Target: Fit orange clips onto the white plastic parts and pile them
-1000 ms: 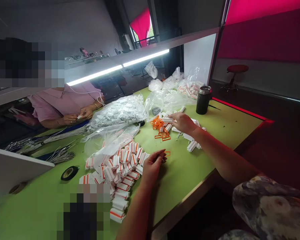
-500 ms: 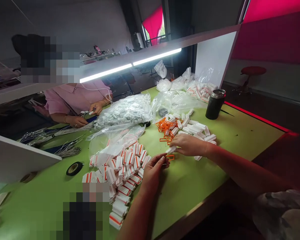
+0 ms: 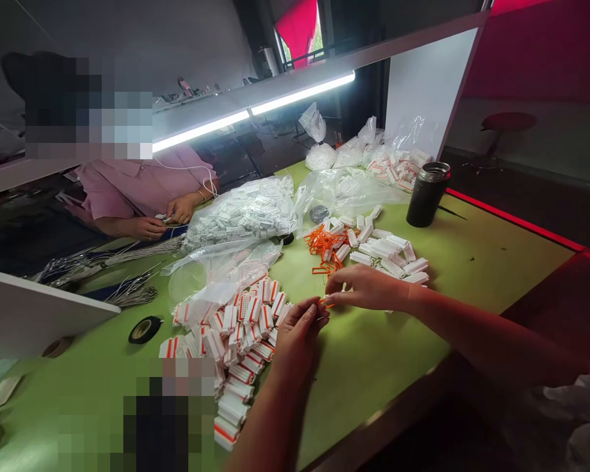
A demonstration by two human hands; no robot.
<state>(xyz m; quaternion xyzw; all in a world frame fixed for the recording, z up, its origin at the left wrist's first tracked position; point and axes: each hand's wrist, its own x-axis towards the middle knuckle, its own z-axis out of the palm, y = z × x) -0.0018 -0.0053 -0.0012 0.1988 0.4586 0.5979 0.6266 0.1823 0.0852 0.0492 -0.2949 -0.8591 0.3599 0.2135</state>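
My left hand (image 3: 302, 320) is closed in a pinch above the green table, and its fingers hide most of what they hold. At its fingertips shows a thin orange rectangular frame (image 3: 328, 304), with the fingertips of my right hand (image 3: 366, 287) pinched on it. Just beyond my right hand lie a tangle of orange frames (image 3: 320, 241) and a pile of white plastic connector housings (image 3: 381, 249). Left of my left hand spreads a heap of white connectors with orange frames fitted (image 3: 248, 321).
A black tumbler (image 3: 427, 195) stands at the back right. Clear bags (image 3: 240, 206) of white parts lie behind the heaps. A roll of black tape (image 3: 145, 330) is at left. Across the table, a co-worker's hands (image 3: 164, 219) hold small parts near bundled wires (image 3: 128, 288).
The white connector visible between my hands earlier is now hidden from sight. My right hand has shifted slightly left, closer to my left fingertips, and is at the orange frame.
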